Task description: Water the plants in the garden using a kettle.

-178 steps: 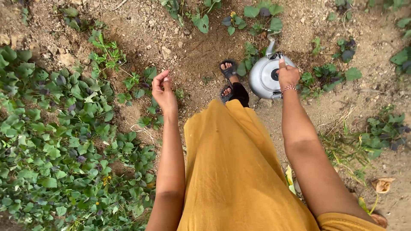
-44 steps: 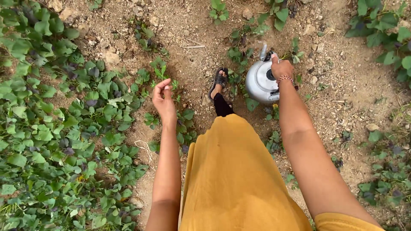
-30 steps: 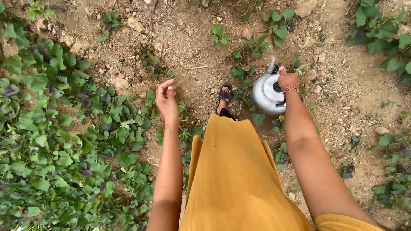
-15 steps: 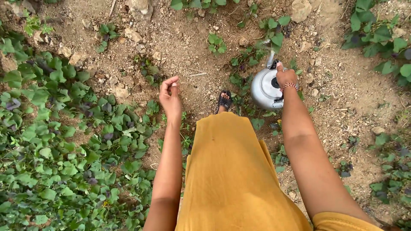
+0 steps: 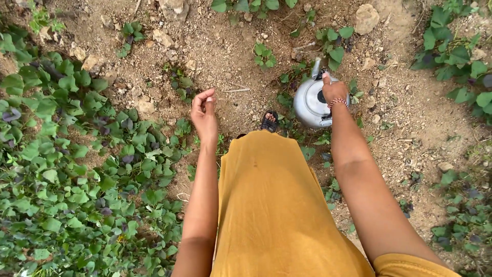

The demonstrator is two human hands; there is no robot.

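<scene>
My right hand [image 5: 333, 90] grips the handle of a silver metal kettle [image 5: 309, 101], carried at arm's length with its spout pointing away from me over small plants. A beaded bracelet sits on that wrist. My left hand [image 5: 204, 114] hangs free in front of me, fingers loosely curled and apart, holding nothing, above the edge of a leafy green patch [image 5: 77, 169]. A mustard-yellow garment [image 5: 271, 205] covers my legs, and one sandalled foot [image 5: 269, 121] shows just past its hem.
Bare brown soil with pebbles and stones [image 5: 367, 18] runs ahead. Low green-and-purple leafy vines cover the ground on the left, and more plants [image 5: 461, 46] grow at the right edge. Small seedlings [image 5: 264, 54] dot the path.
I have walked forward along the dirt path; the ground has slid toward me. The kettle stays in my right hand, and the left hand stays empty and raised.
</scene>
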